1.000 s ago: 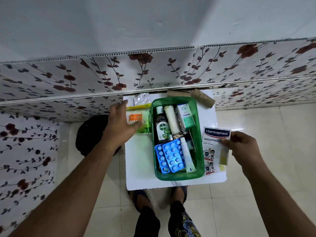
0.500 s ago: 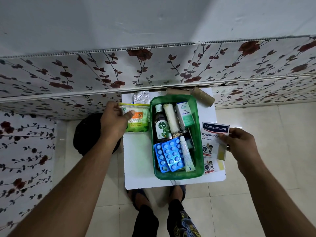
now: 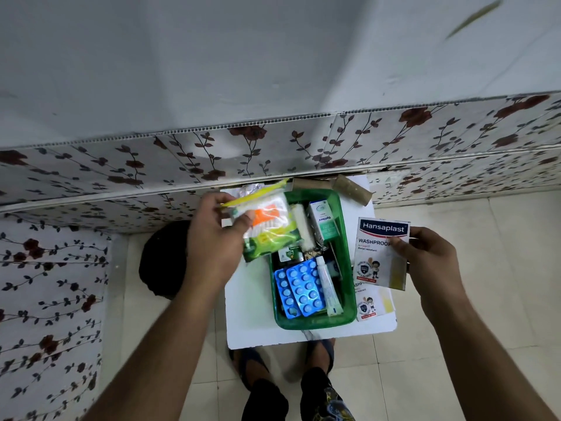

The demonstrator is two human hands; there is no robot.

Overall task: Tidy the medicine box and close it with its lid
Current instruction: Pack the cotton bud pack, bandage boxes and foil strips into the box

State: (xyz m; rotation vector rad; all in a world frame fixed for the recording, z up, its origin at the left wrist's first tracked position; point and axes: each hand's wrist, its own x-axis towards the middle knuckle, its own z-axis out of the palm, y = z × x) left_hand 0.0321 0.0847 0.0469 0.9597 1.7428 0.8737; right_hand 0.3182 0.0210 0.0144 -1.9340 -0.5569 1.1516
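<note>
A green medicine box (image 3: 347, 317) stands open on a small white table (image 3: 249, 311). Inside lie blue pill strips (image 3: 299, 291), a white tube (image 3: 329, 288), a gauze roll (image 3: 302, 227), a teal carton (image 3: 324, 221) and a dark bottle, mostly hidden. My left hand (image 3: 217, 238) grips a clear zip bag of cotton buds (image 3: 268, 223), lifted over the box's far left corner. My right hand (image 3: 431, 259) holds a Hansaplast plaster pack (image 3: 379, 253) just right of the box. No lid is visible.
Two cardboard tubes (image 3: 349, 188) lie behind the box against the floral wall panel. A foil strip (image 3: 250, 189) peeks out behind the bag. A second plaster sheet (image 3: 368, 302) lies on the table's right edge. A black object (image 3: 161, 259) sits on the floor to the left.
My left hand picked the cotton bud bag up off the table and carried it right, over the box's far left corner. My right hand kept holding the plaster pack.
</note>
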